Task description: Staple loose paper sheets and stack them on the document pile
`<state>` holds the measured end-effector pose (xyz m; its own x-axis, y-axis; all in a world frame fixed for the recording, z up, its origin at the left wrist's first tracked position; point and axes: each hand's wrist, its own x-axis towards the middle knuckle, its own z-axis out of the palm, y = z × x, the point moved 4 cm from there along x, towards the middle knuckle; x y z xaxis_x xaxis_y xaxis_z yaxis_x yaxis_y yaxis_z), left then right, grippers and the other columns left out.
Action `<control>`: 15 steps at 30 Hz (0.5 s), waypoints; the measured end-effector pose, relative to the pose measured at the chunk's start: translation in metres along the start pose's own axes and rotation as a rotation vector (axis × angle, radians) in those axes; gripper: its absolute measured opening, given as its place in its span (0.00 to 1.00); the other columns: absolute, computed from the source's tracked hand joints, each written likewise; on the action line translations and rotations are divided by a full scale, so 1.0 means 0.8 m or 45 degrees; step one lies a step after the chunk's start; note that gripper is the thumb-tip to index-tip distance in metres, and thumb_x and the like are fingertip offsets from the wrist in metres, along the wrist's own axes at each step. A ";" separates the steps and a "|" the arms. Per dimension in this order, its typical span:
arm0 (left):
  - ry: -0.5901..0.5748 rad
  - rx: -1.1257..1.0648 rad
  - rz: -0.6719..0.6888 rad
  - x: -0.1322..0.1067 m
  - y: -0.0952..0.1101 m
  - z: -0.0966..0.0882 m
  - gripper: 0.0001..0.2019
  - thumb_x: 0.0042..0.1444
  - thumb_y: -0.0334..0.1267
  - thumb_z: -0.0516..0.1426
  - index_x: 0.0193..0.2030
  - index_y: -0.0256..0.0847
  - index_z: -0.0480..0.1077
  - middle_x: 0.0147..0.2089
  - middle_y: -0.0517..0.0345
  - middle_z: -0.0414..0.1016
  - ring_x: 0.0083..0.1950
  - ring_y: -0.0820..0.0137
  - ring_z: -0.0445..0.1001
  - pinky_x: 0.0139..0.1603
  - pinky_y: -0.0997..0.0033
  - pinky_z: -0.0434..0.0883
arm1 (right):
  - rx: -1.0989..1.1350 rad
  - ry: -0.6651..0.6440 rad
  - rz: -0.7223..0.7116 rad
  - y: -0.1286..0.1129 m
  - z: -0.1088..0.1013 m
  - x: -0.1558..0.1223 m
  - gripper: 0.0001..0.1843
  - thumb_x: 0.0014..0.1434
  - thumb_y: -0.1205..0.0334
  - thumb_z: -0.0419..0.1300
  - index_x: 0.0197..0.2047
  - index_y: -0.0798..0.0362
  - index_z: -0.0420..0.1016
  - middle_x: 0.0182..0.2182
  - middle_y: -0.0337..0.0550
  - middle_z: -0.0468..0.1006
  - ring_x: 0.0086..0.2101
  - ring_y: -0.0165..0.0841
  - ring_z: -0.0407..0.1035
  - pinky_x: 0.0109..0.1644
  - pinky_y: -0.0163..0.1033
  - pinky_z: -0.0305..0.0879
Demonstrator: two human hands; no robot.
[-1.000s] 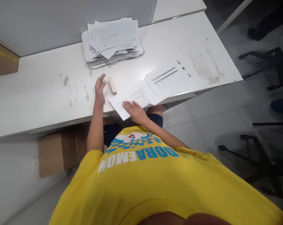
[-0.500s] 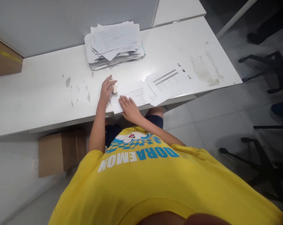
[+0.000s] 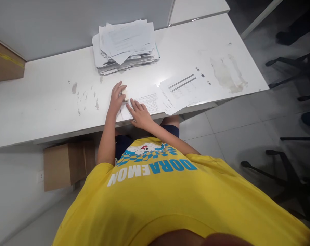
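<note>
My left hand [image 3: 117, 98] is closed around a small cream-coloured, stapler-like block [image 3: 125, 94] at the left end of a printed sheet [image 3: 151, 102]. Its fingers partly cover the block, so its exact kind is hard to make out. My right hand [image 3: 140, 114] lies on the same sheet with fingers stretched out, fingertips close to the block. The sheet rests along the desk's front edge. Other printed pages [image 3: 182, 90] overlap its right end.
A tall, uneven stack of papers [image 3: 126, 44] stands at the back of the white desk [image 3: 49, 99]. One cardboard box [image 3: 6, 63] is at the desk's far left, another box [image 3: 59, 167] beneath it. Black chair bases [image 3: 289, 181] stand on the floor to the right.
My right hand has shifted slightly up, its fingers more spread and its thumb reaching toward the block. The left hand's fingers have closed further over the block.
</note>
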<state>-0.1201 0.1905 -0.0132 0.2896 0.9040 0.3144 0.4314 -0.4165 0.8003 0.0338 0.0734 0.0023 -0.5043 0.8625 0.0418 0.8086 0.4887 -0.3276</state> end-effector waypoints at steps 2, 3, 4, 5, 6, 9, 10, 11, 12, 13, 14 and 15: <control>-0.003 0.023 -0.004 0.001 0.000 0.000 0.22 0.63 0.59 0.55 0.59 0.55 0.70 0.73 0.60 0.59 0.76 0.57 0.52 0.77 0.50 0.49 | 0.001 -0.006 -0.005 0.001 -0.001 0.004 0.49 0.57 0.60 0.63 0.75 0.61 0.45 0.74 0.64 0.37 0.71 0.56 0.39 0.71 0.59 0.39; -0.005 0.032 -0.005 0.001 0.000 0.000 0.22 0.63 0.59 0.54 0.59 0.55 0.70 0.73 0.60 0.59 0.76 0.57 0.52 0.77 0.50 0.49 | 0.002 -0.009 -0.012 0.001 -0.001 0.006 0.49 0.57 0.60 0.64 0.75 0.61 0.45 0.74 0.64 0.38 0.71 0.56 0.38 0.71 0.60 0.38; -0.006 0.038 -0.005 0.001 0.001 0.000 0.22 0.63 0.59 0.54 0.59 0.55 0.70 0.73 0.60 0.59 0.76 0.57 0.52 0.77 0.50 0.50 | 0.003 -0.012 -0.019 0.002 0.000 0.008 0.50 0.57 0.59 0.64 0.75 0.61 0.44 0.74 0.63 0.37 0.71 0.56 0.38 0.72 0.60 0.38; -0.007 0.040 -0.003 0.000 0.002 0.001 0.22 0.63 0.58 0.54 0.59 0.54 0.70 0.73 0.60 0.59 0.76 0.57 0.52 0.77 0.50 0.50 | 0.006 -0.015 -0.023 0.002 0.000 0.010 0.50 0.57 0.57 0.64 0.75 0.61 0.44 0.74 0.63 0.37 0.72 0.55 0.37 0.72 0.60 0.37; -0.006 0.039 0.000 0.000 0.003 0.001 0.22 0.63 0.58 0.55 0.60 0.54 0.70 0.73 0.59 0.59 0.76 0.57 0.53 0.77 0.50 0.51 | 0.010 -0.018 -0.022 0.003 0.001 0.012 0.51 0.58 0.54 0.65 0.75 0.61 0.43 0.74 0.63 0.37 0.72 0.55 0.36 0.72 0.61 0.36; 0.000 0.032 0.003 -0.002 0.008 0.001 0.21 0.63 0.57 0.55 0.59 0.54 0.70 0.73 0.59 0.59 0.76 0.57 0.53 0.76 0.51 0.53 | 0.033 -0.037 0.012 0.004 0.004 0.018 0.53 0.59 0.45 0.63 0.76 0.60 0.42 0.74 0.64 0.36 0.72 0.56 0.35 0.72 0.63 0.34; 0.003 0.033 0.003 -0.002 0.010 0.001 0.21 0.63 0.57 0.55 0.59 0.54 0.70 0.73 0.59 0.59 0.76 0.57 0.54 0.76 0.51 0.53 | 0.042 -0.044 0.027 0.004 0.005 0.019 0.53 0.59 0.42 0.62 0.76 0.60 0.42 0.74 0.64 0.36 0.72 0.56 0.35 0.72 0.64 0.34; 0.006 0.035 0.002 -0.002 0.011 0.002 0.21 0.64 0.57 0.54 0.59 0.53 0.69 0.73 0.58 0.59 0.76 0.58 0.54 0.76 0.50 0.53 | 0.051 -0.050 0.040 0.004 0.005 0.021 0.54 0.60 0.39 0.60 0.76 0.60 0.43 0.74 0.64 0.36 0.72 0.56 0.34 0.71 0.64 0.34; 0.009 0.038 0.001 -0.003 0.012 0.002 0.21 0.64 0.57 0.54 0.59 0.53 0.69 0.73 0.58 0.59 0.76 0.58 0.54 0.76 0.50 0.53 | 0.061 -0.053 0.049 0.003 0.005 0.022 0.54 0.60 0.36 0.58 0.76 0.60 0.43 0.74 0.64 0.36 0.72 0.57 0.34 0.71 0.65 0.33; 0.012 0.042 0.000 -0.003 0.014 0.002 0.22 0.64 0.58 0.54 0.60 0.53 0.68 0.73 0.57 0.59 0.76 0.57 0.54 0.76 0.50 0.52 | 0.074 -0.054 0.058 0.002 0.005 0.023 0.54 0.61 0.34 0.56 0.76 0.60 0.43 0.74 0.63 0.36 0.72 0.57 0.34 0.71 0.66 0.33; 0.015 0.045 -0.002 -0.003 0.015 0.002 0.23 0.64 0.58 0.54 0.61 0.52 0.67 0.73 0.56 0.59 0.75 0.57 0.54 0.76 0.51 0.52 | 0.090 -0.055 0.068 0.001 0.004 0.024 0.53 0.62 0.33 0.54 0.76 0.59 0.43 0.74 0.63 0.36 0.72 0.56 0.34 0.71 0.66 0.33; 0.017 0.047 -0.003 -0.003 0.015 0.002 0.24 0.64 0.58 0.53 0.63 0.52 0.66 0.73 0.55 0.60 0.75 0.57 0.54 0.77 0.51 0.52 | 0.105 -0.056 0.083 0.001 0.003 0.025 0.51 0.63 0.32 0.51 0.76 0.58 0.44 0.74 0.63 0.37 0.72 0.56 0.34 0.71 0.67 0.33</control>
<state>-0.1141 0.1831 -0.0050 0.2771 0.9062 0.3194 0.4632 -0.4172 0.7819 0.0232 0.0908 0.0005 -0.4660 0.8845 -0.0232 0.8132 0.4178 -0.4051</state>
